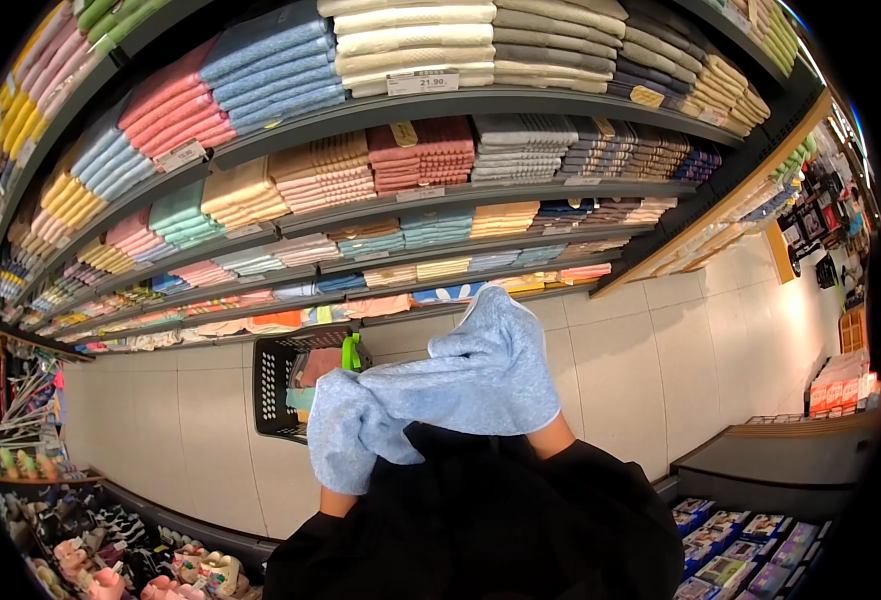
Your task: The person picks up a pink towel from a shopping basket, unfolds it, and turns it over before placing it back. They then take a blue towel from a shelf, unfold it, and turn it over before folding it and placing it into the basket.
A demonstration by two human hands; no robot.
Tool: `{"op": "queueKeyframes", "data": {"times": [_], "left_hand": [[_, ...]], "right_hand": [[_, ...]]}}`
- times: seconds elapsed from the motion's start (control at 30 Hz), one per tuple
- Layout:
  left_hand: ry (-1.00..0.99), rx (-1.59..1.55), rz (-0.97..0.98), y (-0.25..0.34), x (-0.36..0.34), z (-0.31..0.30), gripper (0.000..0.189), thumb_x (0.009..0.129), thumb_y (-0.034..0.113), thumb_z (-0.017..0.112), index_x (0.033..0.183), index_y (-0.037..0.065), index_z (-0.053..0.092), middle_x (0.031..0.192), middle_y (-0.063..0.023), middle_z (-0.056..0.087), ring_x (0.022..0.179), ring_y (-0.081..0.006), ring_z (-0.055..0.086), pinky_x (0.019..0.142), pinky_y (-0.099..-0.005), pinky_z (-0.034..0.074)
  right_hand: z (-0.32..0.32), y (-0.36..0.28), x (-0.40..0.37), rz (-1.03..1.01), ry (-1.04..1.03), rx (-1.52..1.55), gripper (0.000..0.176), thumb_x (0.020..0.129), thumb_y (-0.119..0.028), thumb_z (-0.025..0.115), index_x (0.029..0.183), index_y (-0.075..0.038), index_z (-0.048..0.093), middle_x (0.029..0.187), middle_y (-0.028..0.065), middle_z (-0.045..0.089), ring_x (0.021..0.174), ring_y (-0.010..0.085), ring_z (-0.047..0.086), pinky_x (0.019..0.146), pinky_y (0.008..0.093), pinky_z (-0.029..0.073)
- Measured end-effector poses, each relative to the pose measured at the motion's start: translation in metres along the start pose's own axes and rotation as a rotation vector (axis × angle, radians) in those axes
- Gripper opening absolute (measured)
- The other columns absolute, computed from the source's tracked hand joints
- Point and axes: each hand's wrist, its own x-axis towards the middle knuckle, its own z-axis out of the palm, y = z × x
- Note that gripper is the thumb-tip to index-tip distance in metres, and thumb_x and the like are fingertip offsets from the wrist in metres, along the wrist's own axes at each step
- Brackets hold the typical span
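Observation:
A light blue towel is held up in front of my body and drapes over both hands. Of my left hand, only the wrist shows below the hanging left end of the cloth. My right hand also disappears under the towel, which peaks and bunches above it. Between the two hands the fabric stretches across in folds. The fingers of both hands are hidden, but the cloth appears gripped at each side. Behind its left end, a dark shopping basket with a green handle stands on the floor, with folded cloths inside.
Shelves of folded towels fill the wall ahead, with a price tag on an edge. Slippers lie at the lower left. Boxed goods sit at the lower right. Tiled floor runs between.

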Motion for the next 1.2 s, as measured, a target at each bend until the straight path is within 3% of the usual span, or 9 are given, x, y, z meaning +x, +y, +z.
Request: {"op": "queueKeyframes", "data": {"times": [0.07,0.2,0.6,0.7,0.8,0.87,0.93,1.1,1.2], "left_hand": [[-0.001,-0.004,0.010,-0.001,0.000,0.001,0.021,0.071,0.009,0.068,0.086,0.001,0.057,0.095,-0.0181,0.055,0.087,-0.0369,0.053,0.076,-0.0391,0.044],[-0.005,-0.005,-0.050,0.003,0.000,0.000,0.024,0.071,0.010,0.069,0.089,0.001,0.057,0.097,-0.0196,0.054,0.091,-0.0386,0.052,0.081,-0.0401,0.044],[0.013,-0.013,-0.140,0.004,-0.009,-0.003,0.041,0.075,0.012,0.071,0.109,-0.003,0.055,0.116,-0.0208,0.052,0.108,-0.0363,0.051,0.093,-0.0377,0.041],[-0.004,0.002,-0.145,0.006,-0.004,-0.005,0.040,0.075,0.012,0.072,0.109,-0.002,0.056,0.115,-0.0209,0.052,0.108,-0.0360,0.051,0.093,-0.0375,0.042],[0.016,-0.036,-0.121,0.019,0.015,-0.006,0.034,0.071,0.012,0.072,0.099,0.000,0.059,0.106,-0.0206,0.055,0.098,-0.0368,0.053,0.084,-0.0392,0.044],[0.053,-0.075,-0.095,0.020,0.021,-0.007,0.029,0.068,0.013,0.072,0.092,0.001,0.061,0.100,-0.0204,0.057,0.092,-0.0378,0.054,0.078,-0.0408,0.045],[-0.028,-0.084,0.081,0.018,0.023,-0.007,0.024,0.070,0.010,0.068,0.091,0.000,0.062,0.100,-0.0198,0.057,0.092,-0.0369,0.054,0.079,-0.0389,0.045],[-0.023,-0.084,-0.011,0.022,0.024,-0.007,0.024,0.072,0.009,0.067,0.094,-0.001,0.062,0.102,-0.0206,0.058,0.094,-0.0383,0.055,0.082,-0.0399,0.045],[-0.004,-0.044,-0.103,0.010,0.007,-0.005,0.033,0.076,0.012,0.069,0.104,-0.002,0.060,0.110,-0.0219,0.057,0.102,-0.0383,0.055,0.088,-0.0395,0.045]], "right_hand": [[-0.007,-0.021,0.007,-0.099,-0.245,-0.379,0.021,0.083,-0.009,0.063,0.102,0.000,0.061,0.092,0.0076,0.059,0.088,0.0140,0.057,0.074,0.0279,0.047],[0.000,-0.027,0.007,-0.172,-0.094,-0.576,0.016,0.079,-0.009,0.066,0.087,-0.001,0.055,0.079,0.0115,0.054,0.071,0.0249,0.053,0.064,0.0312,0.045],[-0.003,-0.005,-0.012,-0.039,-0.258,-0.541,0.028,0.076,-0.006,0.068,0.102,0.000,0.061,0.097,0.0105,0.063,0.086,0.0186,0.060,0.071,0.0300,0.048],[0.004,0.063,-0.028,-0.058,-0.326,-0.400,0.038,0.076,-0.017,0.071,0.104,0.001,0.052,0.085,0.0119,0.056,0.076,0.0300,0.058,0.075,0.0366,0.047],[0.028,0.086,-0.030,-0.428,-0.725,-0.575,0.041,0.076,-0.014,0.068,0.109,0.002,0.050,0.089,0.0132,0.057,0.078,0.0311,0.059,0.075,0.0374,0.046],[0.052,0.001,-0.015,-0.395,-0.876,-0.827,0.034,0.078,-0.010,0.060,0.108,0.003,0.051,0.083,0.0140,0.056,0.074,0.0294,0.060,0.071,0.0373,0.046],[0.054,0.000,-0.012,-0.371,-0.856,-0.852,0.039,0.076,-0.012,0.062,0.109,0.004,0.049,0.083,0.0155,0.057,0.074,0.0308,0.060,0.071,0.0380,0.046],[0.055,-0.007,-0.006,-0.256,-0.765,-0.956,0.058,0.068,-0.018,0.068,0.114,0.008,0.043,0.084,0.0217,0.058,0.076,0.0365,0.061,0.074,0.0406,0.047],[0.055,-0.017,0.000,0.197,-0.492,-0.366,0.050,0.069,-0.013,0.066,0.112,0.003,0.047,0.087,0.0192,0.060,0.081,0.0368,0.061,0.073,0.0382,0.048]]}}
